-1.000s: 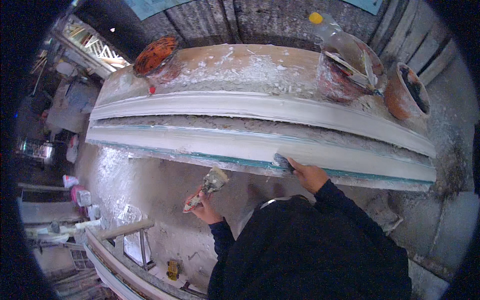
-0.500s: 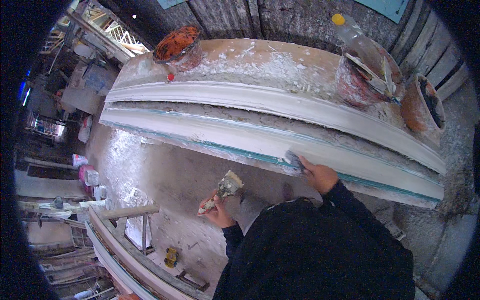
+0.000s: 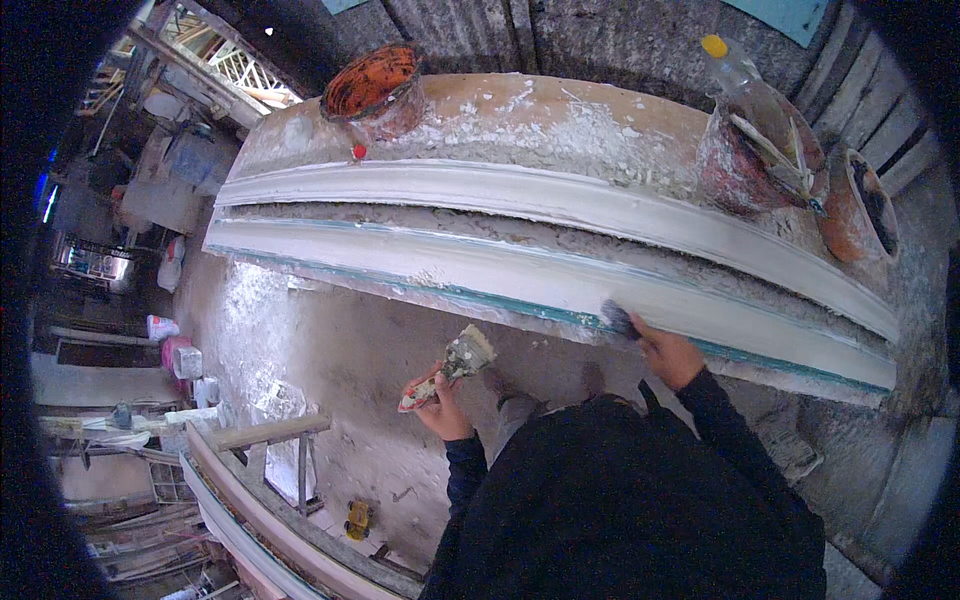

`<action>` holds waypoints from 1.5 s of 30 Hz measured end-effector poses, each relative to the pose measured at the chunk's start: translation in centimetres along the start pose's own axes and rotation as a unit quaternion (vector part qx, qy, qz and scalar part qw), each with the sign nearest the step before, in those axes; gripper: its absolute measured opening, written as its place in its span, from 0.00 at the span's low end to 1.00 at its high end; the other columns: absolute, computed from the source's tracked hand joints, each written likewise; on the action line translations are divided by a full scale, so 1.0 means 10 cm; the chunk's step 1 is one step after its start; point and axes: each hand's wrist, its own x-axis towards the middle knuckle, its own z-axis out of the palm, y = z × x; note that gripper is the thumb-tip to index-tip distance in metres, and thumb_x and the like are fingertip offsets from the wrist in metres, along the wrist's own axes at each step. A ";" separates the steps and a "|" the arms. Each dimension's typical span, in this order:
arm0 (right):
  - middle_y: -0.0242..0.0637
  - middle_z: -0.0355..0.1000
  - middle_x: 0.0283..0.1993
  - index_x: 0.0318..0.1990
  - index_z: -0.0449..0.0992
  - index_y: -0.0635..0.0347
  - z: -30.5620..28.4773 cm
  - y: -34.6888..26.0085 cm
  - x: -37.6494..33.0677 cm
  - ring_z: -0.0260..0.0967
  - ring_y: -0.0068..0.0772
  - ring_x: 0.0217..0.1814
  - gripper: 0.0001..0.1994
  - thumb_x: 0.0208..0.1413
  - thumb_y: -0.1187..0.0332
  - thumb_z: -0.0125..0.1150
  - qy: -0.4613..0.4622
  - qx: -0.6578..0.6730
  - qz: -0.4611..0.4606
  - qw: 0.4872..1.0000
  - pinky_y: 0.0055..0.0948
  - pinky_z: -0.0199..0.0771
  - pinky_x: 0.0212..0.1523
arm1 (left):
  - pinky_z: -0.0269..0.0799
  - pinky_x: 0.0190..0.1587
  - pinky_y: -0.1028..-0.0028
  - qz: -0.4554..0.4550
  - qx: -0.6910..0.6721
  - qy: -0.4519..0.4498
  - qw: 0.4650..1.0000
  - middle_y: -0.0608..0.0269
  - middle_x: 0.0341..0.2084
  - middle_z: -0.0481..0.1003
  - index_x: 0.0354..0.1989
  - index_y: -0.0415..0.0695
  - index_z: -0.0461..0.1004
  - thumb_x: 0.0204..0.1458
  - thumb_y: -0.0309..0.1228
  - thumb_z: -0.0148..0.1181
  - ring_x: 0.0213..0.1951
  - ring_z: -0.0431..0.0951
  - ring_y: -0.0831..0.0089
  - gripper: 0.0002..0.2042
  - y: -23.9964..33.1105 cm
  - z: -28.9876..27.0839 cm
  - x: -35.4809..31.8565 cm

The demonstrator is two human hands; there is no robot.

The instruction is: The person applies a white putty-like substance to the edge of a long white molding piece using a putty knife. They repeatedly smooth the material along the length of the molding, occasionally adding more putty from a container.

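Observation:
My left hand (image 3: 440,408) is wrapped round the handle of a wide flat paintbrush (image 3: 468,352), its bristles caked with pale plaster and pointing up toward the bench. My right hand (image 3: 668,352) grips a small dark grey pad (image 3: 618,318), its exact kind unclear, against the lower edge of the nearer white plaster moulding (image 3: 520,268). A teal line runs along that edge. Pale specks lie on the moulding a little beyond the brush. Behind it, a second white moulding (image 3: 480,183) runs alongside, with a rough grey gap between the two.
At the bench's back left stands an orange-lined bucket (image 3: 385,105), a small red object (image 3: 359,152) beside it. Back right are a plaster-smeared red bucket (image 3: 740,165), a clear yellow-capped bottle (image 3: 750,85) and an orange bucket (image 3: 850,215). More mouldings (image 3: 235,515) lie lower left.
The whole view has shifted slightly. The brush in my left hand is a little higher, nearer the moulding. My right hand keeps the pad on the moulding's lower edge.

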 end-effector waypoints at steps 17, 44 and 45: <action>0.49 0.71 0.34 0.60 0.52 0.35 -0.11 -0.14 0.06 0.68 0.51 0.36 0.25 0.54 0.65 0.45 -0.047 -0.062 0.022 0.997 0.42 0.67 0.38 | 0.75 0.34 0.71 -0.027 0.010 -0.011 1.000 0.48 0.41 0.68 0.41 0.43 0.55 0.49 0.33 0.56 0.40 0.72 0.65 0.18 -0.06 -0.13 0.22; 0.51 0.69 0.29 0.61 0.48 0.34 0.45 -1.39 1.18 0.68 0.52 0.31 0.26 0.54 0.63 0.43 -0.049 -0.065 -0.094 0.992 0.45 0.67 0.32 | 0.76 0.31 0.73 0.008 -0.022 0.099 0.995 0.46 0.40 0.68 0.41 0.44 0.54 0.48 0.32 0.57 0.38 0.73 0.63 0.18 -0.06 -0.59 0.54; 0.51 0.69 0.30 0.61 0.47 0.34 0.40 -1.26 1.14 0.68 0.53 0.31 0.26 0.54 0.63 0.42 -0.071 -0.079 -0.085 0.991 0.46 0.68 0.32 | 0.76 0.31 0.73 0.028 -0.011 0.100 0.995 0.46 0.40 0.68 0.41 0.44 0.54 0.48 0.32 0.57 0.38 0.73 0.63 0.18 -0.05 -0.60 0.57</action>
